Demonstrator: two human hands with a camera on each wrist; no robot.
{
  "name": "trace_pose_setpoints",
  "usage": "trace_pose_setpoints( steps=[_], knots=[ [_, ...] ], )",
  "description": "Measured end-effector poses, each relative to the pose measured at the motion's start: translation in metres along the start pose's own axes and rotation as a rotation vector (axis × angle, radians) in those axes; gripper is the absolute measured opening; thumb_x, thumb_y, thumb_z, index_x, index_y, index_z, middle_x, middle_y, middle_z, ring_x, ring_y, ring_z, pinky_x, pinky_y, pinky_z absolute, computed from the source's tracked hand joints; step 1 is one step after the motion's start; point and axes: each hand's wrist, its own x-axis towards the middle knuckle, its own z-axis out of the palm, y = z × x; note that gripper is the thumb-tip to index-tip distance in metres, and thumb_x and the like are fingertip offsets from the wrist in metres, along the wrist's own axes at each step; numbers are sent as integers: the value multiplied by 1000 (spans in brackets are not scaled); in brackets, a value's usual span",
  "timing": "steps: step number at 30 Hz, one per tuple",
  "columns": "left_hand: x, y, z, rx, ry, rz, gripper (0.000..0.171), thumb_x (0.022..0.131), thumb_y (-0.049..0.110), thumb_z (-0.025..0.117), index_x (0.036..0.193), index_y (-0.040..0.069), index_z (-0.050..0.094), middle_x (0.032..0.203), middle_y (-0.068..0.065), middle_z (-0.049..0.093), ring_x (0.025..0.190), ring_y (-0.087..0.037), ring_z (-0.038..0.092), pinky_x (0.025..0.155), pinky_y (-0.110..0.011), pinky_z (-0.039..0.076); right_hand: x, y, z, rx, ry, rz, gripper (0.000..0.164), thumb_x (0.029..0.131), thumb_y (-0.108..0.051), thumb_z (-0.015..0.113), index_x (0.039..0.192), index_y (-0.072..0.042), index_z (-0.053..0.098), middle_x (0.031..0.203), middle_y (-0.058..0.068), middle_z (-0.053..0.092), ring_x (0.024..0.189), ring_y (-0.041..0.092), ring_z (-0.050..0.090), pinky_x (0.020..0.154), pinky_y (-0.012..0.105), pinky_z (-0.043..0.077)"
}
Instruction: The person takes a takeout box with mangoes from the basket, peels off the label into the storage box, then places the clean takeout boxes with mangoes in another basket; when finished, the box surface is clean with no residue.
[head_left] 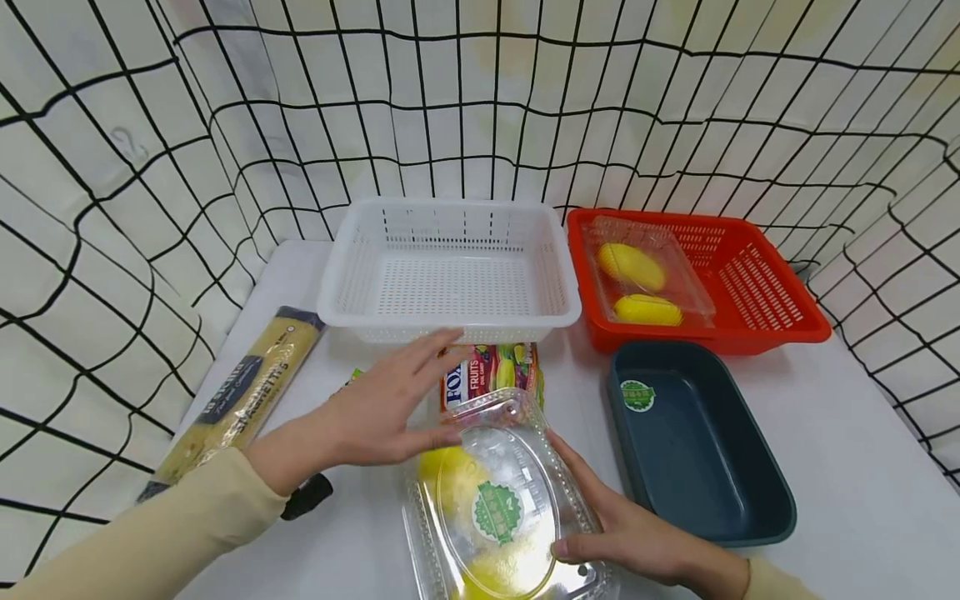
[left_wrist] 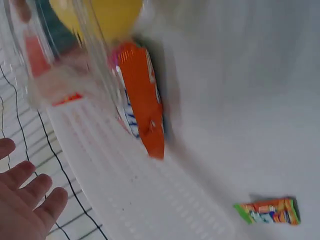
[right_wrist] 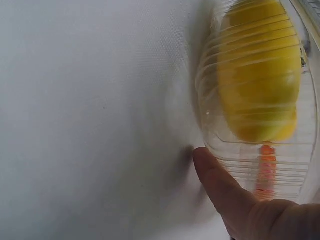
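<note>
A clear plastic clamshell box [head_left: 525, 458] with yellow fruit [right_wrist: 257, 75] inside and a round green label on its lid stands tilted at the front middle. My right hand [head_left: 622, 525] grips its right side, thumb over the lid and fingers at the edge. Above the box's far left corner, my left hand [head_left: 382, 408] is held with fingers extended and holds nothing; its thumb overlaps the lid in the head view. Partly hidden behind the box lies a FOX fruits candy bag [head_left: 491, 371], whose orange side shows in the left wrist view.
A white basket [head_left: 450, 321] stands at the back, beside a red basket [head_left: 780, 329] holding another clear box of yellow fruit [head_left: 632, 267]. A dark blue tray [head_left: 690, 442] is at right, a spaghetti pack [head_left: 247, 392] at left. One small wrapped candy [left_wrist: 270, 211] lies near the white basket. Black wire mesh surrounds the table.
</note>
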Motion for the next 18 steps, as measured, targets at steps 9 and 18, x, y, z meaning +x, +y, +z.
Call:
trace_pose_setpoints(
  steps=[9, 18],
  knots=[
    [-9, 19, 29, -107, -196, 35, 100, 86, 70, 65, 164, 19, 26, 168, -12, 29, 154, -31, 32, 119, -55, 37, 1, 0, -2, -58, 5, -3, 102, 92, -38, 70, 165, -38, -1, 173, 14, -2, 150, 49, 14, 113, 76, 28],
    [-14, 19, 41, -21, -126, 90, 110, 86, 86, 44, 165, 13, 20, 168, -11, 30, 154, -30, 33, 118, -52, 39, 0, -1, -6, -66, 2, 32, 101, 92, -35, 71, 164, -40, 1, 173, 14, -2, 152, 48, 12, 114, 80, 19]
  ],
)
